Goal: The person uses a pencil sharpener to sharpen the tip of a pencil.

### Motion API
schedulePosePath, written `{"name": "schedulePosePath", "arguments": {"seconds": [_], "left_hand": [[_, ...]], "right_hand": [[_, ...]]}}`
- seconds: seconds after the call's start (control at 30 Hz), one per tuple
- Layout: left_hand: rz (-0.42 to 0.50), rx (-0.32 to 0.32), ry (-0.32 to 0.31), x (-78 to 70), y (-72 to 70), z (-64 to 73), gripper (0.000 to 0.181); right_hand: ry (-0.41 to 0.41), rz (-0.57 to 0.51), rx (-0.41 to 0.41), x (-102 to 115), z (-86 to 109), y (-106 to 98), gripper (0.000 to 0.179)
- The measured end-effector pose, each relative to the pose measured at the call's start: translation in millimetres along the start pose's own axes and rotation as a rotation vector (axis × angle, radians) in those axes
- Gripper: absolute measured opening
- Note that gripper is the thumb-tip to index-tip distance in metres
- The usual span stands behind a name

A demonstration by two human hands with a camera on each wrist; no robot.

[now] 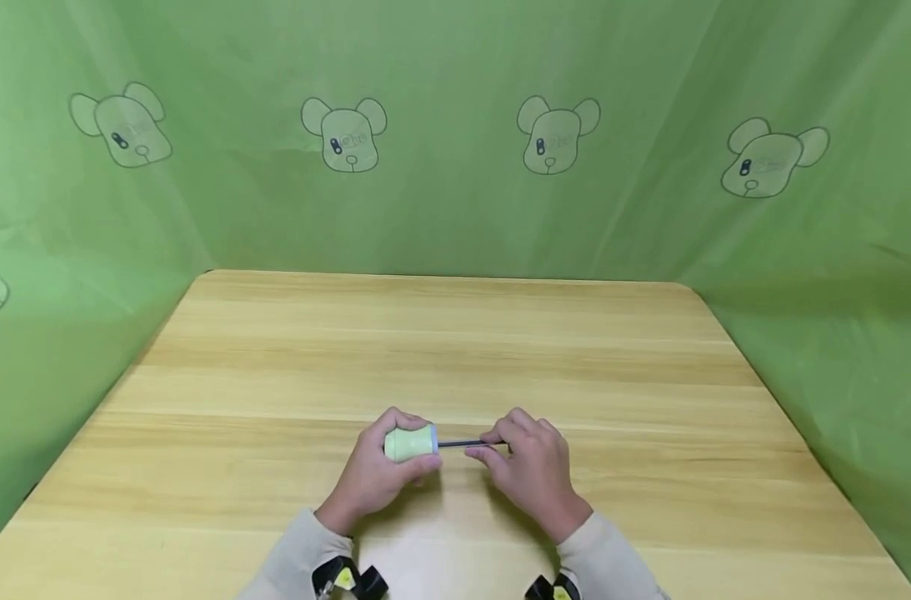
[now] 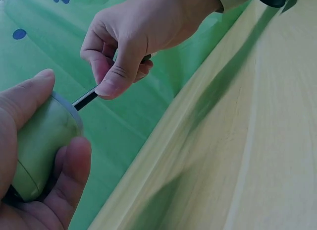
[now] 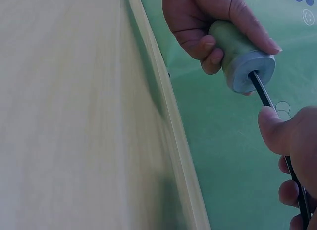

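Note:
My left hand [image 1: 383, 467] grips a pale green, barrel-shaped pencil sharpener [image 1: 408, 444], its thumb and fingers curled round the sides. The sharpener's blue-grey end [image 3: 251, 71] faces right and has a hole in the middle. A thin black pencil [image 1: 458, 443] sits in that hole, so its tip is hidden. Between thumb and fingers, my right hand [image 1: 533, 462] pinches the pencil a short way from the sharpener. In the right wrist view the rest of the pencil runs back under the right hand's fingers [image 3: 289, 193]. Both hands are above the table, near its front.
A wooden table [image 1: 440, 358] spreads out below and beyond the hands. Green cloth [image 1: 455, 217] with printed bear heads hangs behind it and along both sides. Dark wrist camera mounts [image 1: 350, 577] are strapped over the light sleeves [image 1: 297, 558].

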State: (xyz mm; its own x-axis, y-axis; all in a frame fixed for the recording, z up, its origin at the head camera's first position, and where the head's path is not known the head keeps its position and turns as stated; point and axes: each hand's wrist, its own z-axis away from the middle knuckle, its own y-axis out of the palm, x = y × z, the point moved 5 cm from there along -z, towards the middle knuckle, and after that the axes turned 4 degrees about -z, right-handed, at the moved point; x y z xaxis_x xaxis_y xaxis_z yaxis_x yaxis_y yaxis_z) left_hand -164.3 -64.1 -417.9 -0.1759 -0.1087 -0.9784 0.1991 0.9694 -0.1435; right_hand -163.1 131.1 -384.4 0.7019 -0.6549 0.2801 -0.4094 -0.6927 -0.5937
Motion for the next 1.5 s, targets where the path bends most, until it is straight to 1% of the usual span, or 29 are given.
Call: {"name": "schedulePosePath", "arguments": {"seconds": [0.07, 0.3, 0.43, 0.53, 0.6, 0.67, 0.7, 0.77, 0.83, 0.9, 0.97, 1.0, 1.07, 1.1, 1.17, 1.23, 1.3, 1.33, 1.4, 1.5], "left_hand": [[0.011, -0.003, 0.004, 0.6, 0.1, -0.4, 0.039], [0.017, 0.012, -0.006, 2.7, 1.0, 5.3, 0.039], [0.023, 0.010, 0.000, 1.9, 1.0, 1.3, 0.039], [0.031, 0.026, -0.004, 0.7, 1.6, -1.1, 0.039], [0.034, 0.039, -0.002, -0.5, 2.3, -2.4, 0.039], [0.034, 0.049, 0.005, -1.8, 2.9, -3.8, 0.039], [0.032, 0.051, 0.009, -2.6, 3.2, -4.4, 0.039], [0.023, 0.059, 0.021, -3.8, 3.9, -4.8, 0.038], [0.010, 0.073, 0.047, -4.2, 5.2, -3.5, 0.036], [-0.005, 0.090, 0.078, -3.7, 6.5, -1.5, 0.034], [-0.021, 0.103, 0.106, -2.6, 7.4, 0.5, 0.033], [-0.026, 0.105, 0.115, -2.2, 7.5, 1.2, 0.033], [-0.032, 0.102, 0.117, -1.5, 7.1, 1.4, 0.033], [-0.036, 0.097, 0.115, -1.0, 6.7, 1.3, 0.033], [-0.037, 0.080, 0.106, -0.3, 6.1, 1.1, 0.033], [-0.039, 0.055, 0.087, 1.2, 4.8, 1.2, 0.034], [-0.041, 0.032, 0.068, 2.5, 3.7, 1.8, 0.035], [-0.040, 0.022, 0.058, 3.0, 3.3, 2.1, 0.035], [-0.037, 0.010, 0.035, 4.4, 3.0, 2.8, 0.036], [-0.006, 0.003, 0.007, 5.5, 3.4, 3.1, 0.036]], "right_hand": [[-0.006, 0.001, -0.011, 0.0, -0.6, -0.2, 0.033], [-0.057, 0.003, -0.046, 5.1, 4.0, -0.6, 0.033], [-0.096, 0.008, -0.099, 2.2, 4.3, -1.0, 0.029], [-0.145, 0.006, -0.132, 0.2, 4.9, -0.7, 0.037], [-0.159, -0.008, -0.128, -1.1, 5.1, -0.7, 0.040], [-0.145, -0.019, -0.105, -2.0, 4.1, -1.0, 0.035], [-0.117, -0.023, -0.077, -2.8, 3.2, -1.0, 0.032], [-0.035, -0.074, -0.001, -5.1, 1.9, -0.9, 0.028], [0.097, -0.141, 0.119, -8.6, 1.8, 0.5, 0.031], [0.236, -0.238, 0.248, -12.5, 3.6, 3.2, 0.033], [0.342, -0.322, 0.354, -15.0, 6.1, 5.9, 0.032], [0.383, -0.350, 0.396, -15.7, 7.5, 7.3, 0.030], [0.405, -0.374, 0.424, -15.6, 8.3, 8.5, 0.028], [0.394, -0.349, 0.415, -15.5, 8.2, 8.5, 0.026], [0.328, -0.261, 0.362, -14.0, 6.9, 7.3, 0.023], [0.228, -0.167, 0.274, -11.0, 5.0, 5.5, 0.023], [0.121, -0.087, 0.185, -7.5, 3.7, 4.4, 0.027], [0.080, -0.073, 0.152, -5.6, 3.4, 4.2, 0.030], [0.028, -0.069, 0.103, -2.9, 3.6, 4.2, 0.035], [0.010, -0.046, 0.054, -1.1, 4.5, 3.6, 0.039]]}}
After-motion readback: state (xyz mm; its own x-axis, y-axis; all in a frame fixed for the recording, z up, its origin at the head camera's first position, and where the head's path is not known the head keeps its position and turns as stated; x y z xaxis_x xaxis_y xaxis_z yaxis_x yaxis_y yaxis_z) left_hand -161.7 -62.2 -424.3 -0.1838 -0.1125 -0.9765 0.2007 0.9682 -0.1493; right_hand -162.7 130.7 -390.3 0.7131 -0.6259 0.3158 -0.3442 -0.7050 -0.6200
